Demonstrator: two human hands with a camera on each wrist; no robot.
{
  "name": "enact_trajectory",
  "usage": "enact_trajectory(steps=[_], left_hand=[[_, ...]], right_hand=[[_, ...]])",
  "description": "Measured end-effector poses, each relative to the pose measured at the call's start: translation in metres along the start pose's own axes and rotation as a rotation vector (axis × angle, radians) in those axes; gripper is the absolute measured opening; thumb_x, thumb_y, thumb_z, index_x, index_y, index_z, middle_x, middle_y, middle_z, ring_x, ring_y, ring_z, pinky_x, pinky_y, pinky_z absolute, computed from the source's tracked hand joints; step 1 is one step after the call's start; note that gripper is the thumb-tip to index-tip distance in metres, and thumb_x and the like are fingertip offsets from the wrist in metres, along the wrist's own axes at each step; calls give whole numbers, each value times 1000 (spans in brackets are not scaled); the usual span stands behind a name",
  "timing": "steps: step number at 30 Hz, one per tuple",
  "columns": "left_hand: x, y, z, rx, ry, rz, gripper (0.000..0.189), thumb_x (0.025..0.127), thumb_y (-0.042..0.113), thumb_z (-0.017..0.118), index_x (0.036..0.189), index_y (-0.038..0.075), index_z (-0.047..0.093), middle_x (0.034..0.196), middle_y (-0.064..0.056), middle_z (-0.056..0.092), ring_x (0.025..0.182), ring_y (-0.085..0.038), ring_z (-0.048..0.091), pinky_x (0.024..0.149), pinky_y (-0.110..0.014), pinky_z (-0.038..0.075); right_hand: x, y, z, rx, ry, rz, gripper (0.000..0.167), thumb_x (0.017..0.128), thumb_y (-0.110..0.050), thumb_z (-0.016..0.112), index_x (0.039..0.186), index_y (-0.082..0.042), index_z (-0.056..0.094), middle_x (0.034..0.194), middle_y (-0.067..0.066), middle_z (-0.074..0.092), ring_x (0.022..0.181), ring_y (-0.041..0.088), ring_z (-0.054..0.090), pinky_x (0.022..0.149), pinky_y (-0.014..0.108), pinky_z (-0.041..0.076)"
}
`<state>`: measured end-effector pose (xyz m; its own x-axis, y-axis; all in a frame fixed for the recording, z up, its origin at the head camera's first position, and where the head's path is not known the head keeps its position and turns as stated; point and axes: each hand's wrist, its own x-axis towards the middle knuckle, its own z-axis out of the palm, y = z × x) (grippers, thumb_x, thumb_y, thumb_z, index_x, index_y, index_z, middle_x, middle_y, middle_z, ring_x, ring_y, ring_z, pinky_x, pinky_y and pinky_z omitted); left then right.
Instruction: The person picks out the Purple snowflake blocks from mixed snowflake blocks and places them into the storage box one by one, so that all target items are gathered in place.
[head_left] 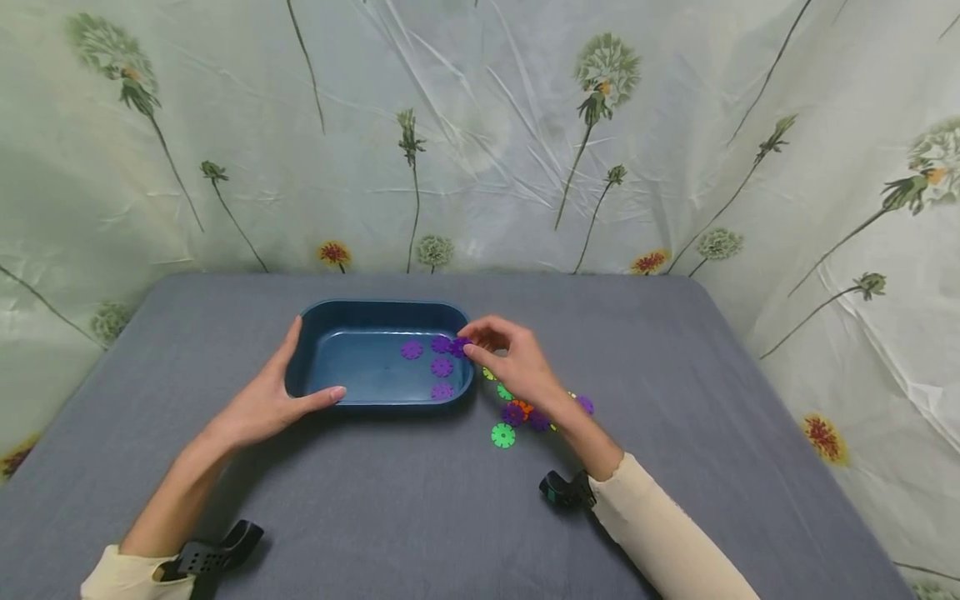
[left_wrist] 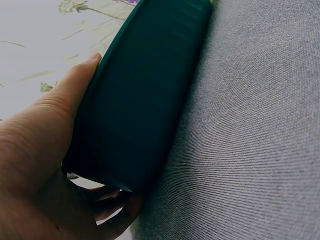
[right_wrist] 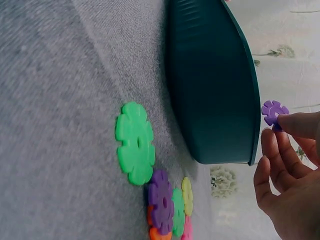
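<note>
A dark blue plastic tub [head_left: 360, 402] stands on the table. My left hand [head_left: 266, 400] holds its left end, with the thumb along the near rim and the fingers around the far side; the left wrist view shows that hand [left_wrist: 45, 150] against the tub wall [left_wrist: 135, 95]. Over the tub's right rim, my right hand [head_left: 513, 354] pinches a purple notched snowflake disc [right_wrist: 273, 111] between thumb and fingertips. Several purple discs [head_left: 442, 367] lie flat in the right part of the tub. Beneath my right forearm is a loose pile of discs, including a green disc [head_left: 503, 435] nearest me.
Grey cloth [head_left: 420, 500] covers the table. The pile right of the tub also has an orange disc [head_left: 522, 408], purple ones and yellow ones, partly hidden by the right arm. A dandelion-print curtain [head_left: 480, 150] hangs behind the table's far edge.
</note>
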<state>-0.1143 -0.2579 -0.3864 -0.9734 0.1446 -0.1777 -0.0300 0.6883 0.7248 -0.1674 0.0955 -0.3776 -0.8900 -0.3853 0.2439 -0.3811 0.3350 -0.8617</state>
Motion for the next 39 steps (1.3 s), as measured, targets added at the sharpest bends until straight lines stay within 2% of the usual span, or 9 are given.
enact_trajectory(steps=[8,13,18,23,32,39], left_hand=[[0,1,0,3,1,-1,127,90,53,76,164,26,-23,175,-20,-14,158,-57,5,115,-81,20],[1,0,0,0,1,14,126,91,52,77,164,27,-23,175,-18,-14,158,-56,5,115,-81,20],[-3,-2,1,-17,-5,19,125,91,51,77,164,29,-23,176,-17,-14,159,-56,4,115,-81,20],[-3,0,0,-28,-6,17,125,92,50,76,164,31,-24,176,-15,-15,159,-55,3,114,-82,19],[2,1,-1,2,8,25,125,91,52,77,164,30,-22,176,-14,-12,160,-53,7,116,-79,22],[1,-1,-1,1,9,13,125,91,52,76,165,28,-22,176,-17,-12,159,-55,7,115,-81,23]], right_hand=[[7,-2,9,13,-16,-12,16,99,-12,72,114,-11,75,107,8,76,99,20,69,89,44,54],[10,-2,14,14,-43,-27,15,99,-10,71,114,-9,74,108,9,75,98,20,66,89,45,52],[10,-4,20,12,-70,-1,16,99,-8,70,114,-9,74,109,9,75,98,20,65,91,43,54],[14,-7,24,-15,-89,21,16,98,-11,72,114,-13,74,106,4,74,97,16,65,82,35,54],[24,-5,30,-35,-105,-2,15,96,-5,73,111,-8,75,98,10,73,92,18,67,89,43,55],[30,-5,35,-102,-115,-25,15,94,-4,75,108,-9,76,95,8,74,90,18,69,86,45,57]])
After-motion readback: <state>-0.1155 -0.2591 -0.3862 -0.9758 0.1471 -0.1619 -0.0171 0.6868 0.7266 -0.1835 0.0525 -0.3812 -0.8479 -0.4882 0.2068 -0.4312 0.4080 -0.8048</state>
